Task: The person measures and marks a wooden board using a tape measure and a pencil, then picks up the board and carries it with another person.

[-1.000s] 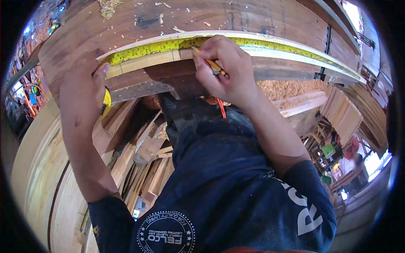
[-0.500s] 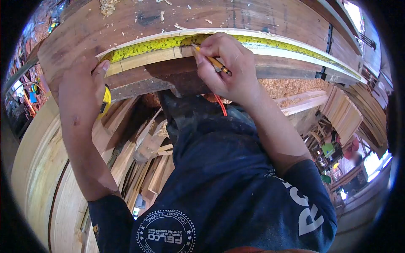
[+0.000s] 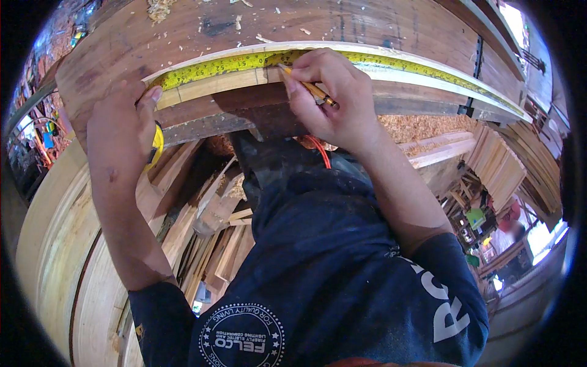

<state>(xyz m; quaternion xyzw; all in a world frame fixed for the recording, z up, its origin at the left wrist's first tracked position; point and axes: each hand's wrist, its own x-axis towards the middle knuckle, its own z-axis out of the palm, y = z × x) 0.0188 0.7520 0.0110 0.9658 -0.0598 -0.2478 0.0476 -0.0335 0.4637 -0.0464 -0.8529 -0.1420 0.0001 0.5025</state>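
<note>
Over the wooden workbench (image 3: 275,24): we are leaning in from the near side, and its broad brown top is running across the upper part of our view.
Pale boards (image 3: 55,244): they are lying lengthwise below our left arm, beside our dark shirt (image 3: 318,257).
Wood strip (image 3: 214,87): it is lying along the near side of the workbench, passing under both hands, with short dark lines showing across its face.
Tape blade (image 3: 226,65): it is stretching yellow along the wood strip, running from our left fingers, behind our right knuckles and on toward the far right end.
Left hand (image 3: 119,122): we are closing it at the left end of the visible tape blade, the thumb resting at the tape's edge and the fingers curling over the far side; their tips are hiding from us.
Right hand (image 3: 336,101): we are pinching its thumb and forefinger narrowly around the pencil, while the upper knuckles are covering a short part of the tape blade.
Tape case (image 3: 158,147): it is showing as a yellow curve just beside our left palm, mostly hiding behind the hand, so we are not telling how the fingers are meeting it.
Pencil (image 3: 319,94): it is slanting through our right fingers, its tip pointing at the tape's near edge; whether it is touching, we cannot tell.
Wood shavings (image 3: 160,8): they are lying scattered on the workbench beyond the wood strip.
</note>
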